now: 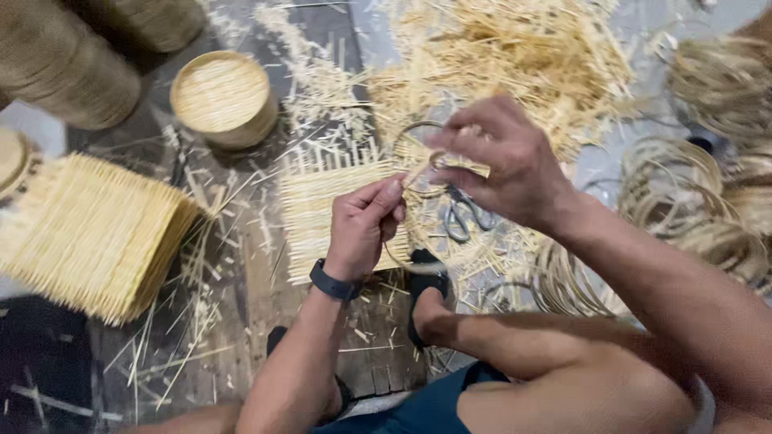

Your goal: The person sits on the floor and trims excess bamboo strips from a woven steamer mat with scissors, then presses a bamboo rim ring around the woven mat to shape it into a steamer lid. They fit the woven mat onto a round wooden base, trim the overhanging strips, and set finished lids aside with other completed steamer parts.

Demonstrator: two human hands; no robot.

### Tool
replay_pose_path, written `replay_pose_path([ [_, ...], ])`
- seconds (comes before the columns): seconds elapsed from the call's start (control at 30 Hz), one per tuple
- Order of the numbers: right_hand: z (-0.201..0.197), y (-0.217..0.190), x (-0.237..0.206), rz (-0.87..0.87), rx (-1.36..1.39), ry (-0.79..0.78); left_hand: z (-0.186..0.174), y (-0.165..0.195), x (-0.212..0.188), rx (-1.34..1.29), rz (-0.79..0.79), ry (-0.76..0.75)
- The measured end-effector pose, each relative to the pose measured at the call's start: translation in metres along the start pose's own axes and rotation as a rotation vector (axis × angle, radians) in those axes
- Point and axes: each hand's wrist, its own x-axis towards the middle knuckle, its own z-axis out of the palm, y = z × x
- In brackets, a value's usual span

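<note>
Bamboo strip ring (418, 153) sits between my two hands, a thin hoop held up over the woven mat. Left hand (363, 225), black band on the wrist (334, 283), is closed in a fist-like pinch on the ring's near side, thumb pressed on top. Right hand (503, 161) comes in from the far side, fingers curled and pinching the same ring at its upper right edge; both hands closed narrow on it.

Under the hands: a flat mat of pale bamboo slats (326, 213) lying on the dark plank floor (241, 281), its far ends ragged and uneven. Grey scissors (462, 215) lie on the floor just right of the mat, partly under my right hand. My sandalled foot (426, 293) rests near the mat's lower right corner.

Left of the mat, well apart: a thick squared stack of finished slat mats (96, 233), straw-yellow, tilted on the floor. Beyond it, a round shallow bamboo steamer basket (223, 98), slatted base facing up. Top left corner, tall stacks of round baskets (68, 56), darker brown.

Far side: a loose heap of bamboo splinters and offcuts (515, 56). Right side: coiled bundles of thin bamboo rings (691, 209), several piles touching each other.

No packages, labels or signs that I can make out.
</note>
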Motion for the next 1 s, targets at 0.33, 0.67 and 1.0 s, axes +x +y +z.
replay_pose_path([
  [0.33,0.078,-0.056,0.011,-0.037,0.193,-0.031,-0.04,0.055,0.004,0.117,-0.441,-0.08],
  [0.67,0.121,-0.046,0.02,0.384,0.352,-0.186,-0.099,0.013,0.011,0.072,-0.305,0.006],
  [1.0,0.155,0.003,-0.047,1.065,1.774,0.139,-0.155,0.044,0.004,-0.436,-0.115,0.28],
])
